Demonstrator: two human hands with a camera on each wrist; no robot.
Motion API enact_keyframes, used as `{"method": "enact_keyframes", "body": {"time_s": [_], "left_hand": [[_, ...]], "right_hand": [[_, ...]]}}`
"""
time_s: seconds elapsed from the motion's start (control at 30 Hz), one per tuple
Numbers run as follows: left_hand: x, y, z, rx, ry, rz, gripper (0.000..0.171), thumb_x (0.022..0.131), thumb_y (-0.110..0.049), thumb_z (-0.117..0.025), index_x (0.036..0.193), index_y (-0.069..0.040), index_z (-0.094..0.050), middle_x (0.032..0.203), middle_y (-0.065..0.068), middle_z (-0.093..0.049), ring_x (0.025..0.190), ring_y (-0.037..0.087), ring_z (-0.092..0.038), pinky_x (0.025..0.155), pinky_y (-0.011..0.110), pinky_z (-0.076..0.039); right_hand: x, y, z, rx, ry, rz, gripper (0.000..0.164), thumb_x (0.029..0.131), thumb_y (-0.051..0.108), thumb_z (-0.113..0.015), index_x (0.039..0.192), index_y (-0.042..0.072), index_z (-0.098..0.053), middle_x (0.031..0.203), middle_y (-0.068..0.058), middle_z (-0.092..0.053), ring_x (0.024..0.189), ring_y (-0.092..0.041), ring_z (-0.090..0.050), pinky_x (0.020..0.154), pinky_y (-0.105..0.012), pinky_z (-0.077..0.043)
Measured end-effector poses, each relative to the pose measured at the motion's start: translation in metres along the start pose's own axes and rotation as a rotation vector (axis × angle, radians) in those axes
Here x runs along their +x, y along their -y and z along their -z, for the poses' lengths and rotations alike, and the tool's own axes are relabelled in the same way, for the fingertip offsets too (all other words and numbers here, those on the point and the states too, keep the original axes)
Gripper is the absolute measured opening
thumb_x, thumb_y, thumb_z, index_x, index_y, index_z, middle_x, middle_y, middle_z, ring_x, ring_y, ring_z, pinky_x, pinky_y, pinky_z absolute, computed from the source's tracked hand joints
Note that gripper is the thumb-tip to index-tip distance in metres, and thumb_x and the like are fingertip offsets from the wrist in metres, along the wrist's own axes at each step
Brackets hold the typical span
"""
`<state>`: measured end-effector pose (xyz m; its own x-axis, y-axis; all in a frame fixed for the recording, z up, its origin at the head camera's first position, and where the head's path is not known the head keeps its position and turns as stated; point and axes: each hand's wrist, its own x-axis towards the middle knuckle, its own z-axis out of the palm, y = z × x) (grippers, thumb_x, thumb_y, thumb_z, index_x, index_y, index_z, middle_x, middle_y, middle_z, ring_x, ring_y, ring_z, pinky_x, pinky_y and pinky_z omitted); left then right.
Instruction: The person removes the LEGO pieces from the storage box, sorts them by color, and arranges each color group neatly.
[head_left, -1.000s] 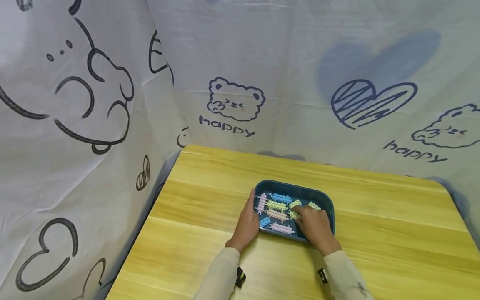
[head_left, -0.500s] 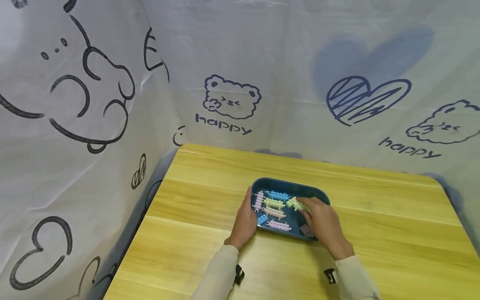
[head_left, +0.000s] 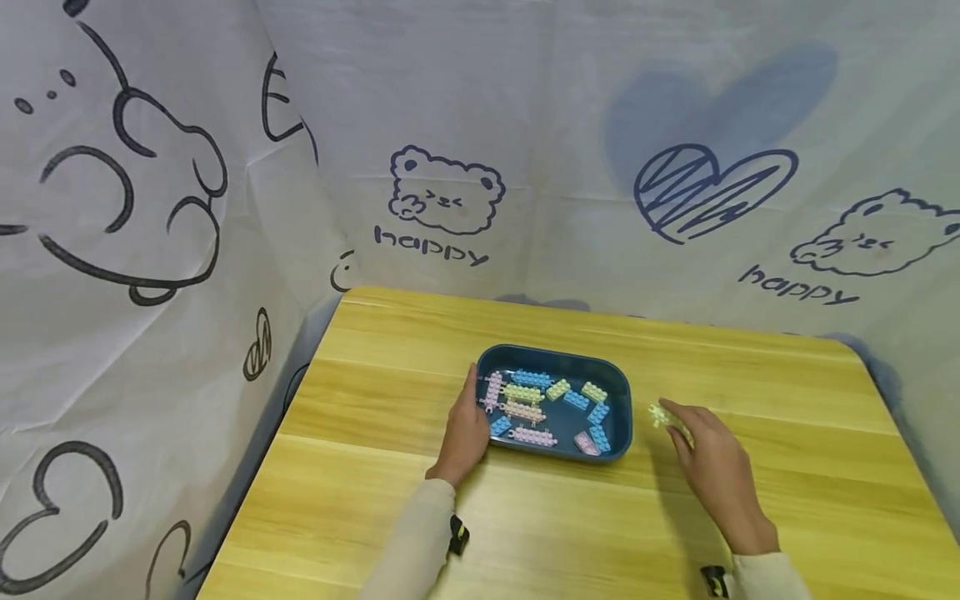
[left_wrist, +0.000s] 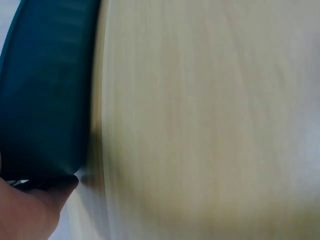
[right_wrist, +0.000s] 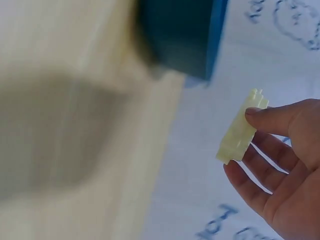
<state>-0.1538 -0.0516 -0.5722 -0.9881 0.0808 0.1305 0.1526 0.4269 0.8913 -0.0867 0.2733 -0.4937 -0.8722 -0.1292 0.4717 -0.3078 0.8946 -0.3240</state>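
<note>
A dark teal plastic tray (head_left: 555, 353) with rounded corners sits on the table, with building bricks in pink, blue, yellow and peach inside. My left hand (head_left: 463, 429) holds the tray's left end; in the left wrist view, a finger of the left hand (left_wrist: 37, 205) lies against the tray's (left_wrist: 45, 90) lower edge. To the right of the tray, my right hand (head_left: 716, 462) pinches a pale yellow building brick (head_left: 660, 415) above the table. Close up, this brick (right_wrist: 240, 131) is between the thumb and fingers of the right hand (right_wrist: 292, 160).
Long bricks with small side connectors, such as a pink one (head_left: 534, 437), lie in the tray's left half. Shorter bricks, such as a blue one (head_left: 576, 400), are on its right. A printed white cloth (head_left: 555, 167) hangs behind the wood-grain table (head_left: 360, 400).
My right hand has picked the yellow brick out of the tray and carried it right, past the tray's edge. Bricks it was covering now show. The left hand still holds the tray.
</note>
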Motion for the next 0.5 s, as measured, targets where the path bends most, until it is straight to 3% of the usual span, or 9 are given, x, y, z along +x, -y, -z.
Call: {"method": "enact_keyframes", "body": {"time_s": [0.1, 0.27, 0.5], "left_hand": [[0.001, 0.003, 0.002, -0.006, 0.015, 0.013, 0.068, 0.099, 0.013, -0.039, 0.163, 0.005, -0.017, 0.168, 0.021, -0.024, 0.152, 0.037, -0.029, 0.123, 0.049, -0.026], [0.000, 0.003, 0.002, -0.013, 0.009, 0.020, 0.069, 0.099, 0.013, -0.040, 0.163, 0.005, -0.017, 0.168, 0.021, -0.024, 0.152, 0.036, -0.028, 0.124, 0.048, -0.026], [0.000, 0.001, 0.002, -0.036, 0.003, 0.030, 0.069, 0.099, 0.012, -0.039, 0.164, 0.004, -0.016, 0.169, 0.020, -0.024, 0.152, 0.037, -0.029, 0.123, 0.050, -0.027]], "right_hand": [[-0.013, -0.015, -0.008, -0.003, 0.075, -0.044, 0.043, 0.084, -0.009, -0.080, 0.124, 0.000, -0.072, 0.107, -0.025, -0.071, 0.075, -0.036, -0.069, 0.049, -0.042, -0.052], [-0.034, -0.029, -0.028, 0.028, 0.207, -0.111, 0.040, 0.085, -0.010, -0.078, 0.123, -0.001, -0.072, 0.110, -0.026, -0.071, 0.085, -0.042, -0.070, 0.058, -0.051, -0.059], [-0.046, -0.028, -0.040, 0.059, 0.270, -0.144, 0.039, 0.084, -0.010, -0.078, 0.121, 0.001, -0.073, 0.110, -0.022, -0.072, 0.091, -0.040, -0.070, 0.065, -0.054, -0.060]]}}
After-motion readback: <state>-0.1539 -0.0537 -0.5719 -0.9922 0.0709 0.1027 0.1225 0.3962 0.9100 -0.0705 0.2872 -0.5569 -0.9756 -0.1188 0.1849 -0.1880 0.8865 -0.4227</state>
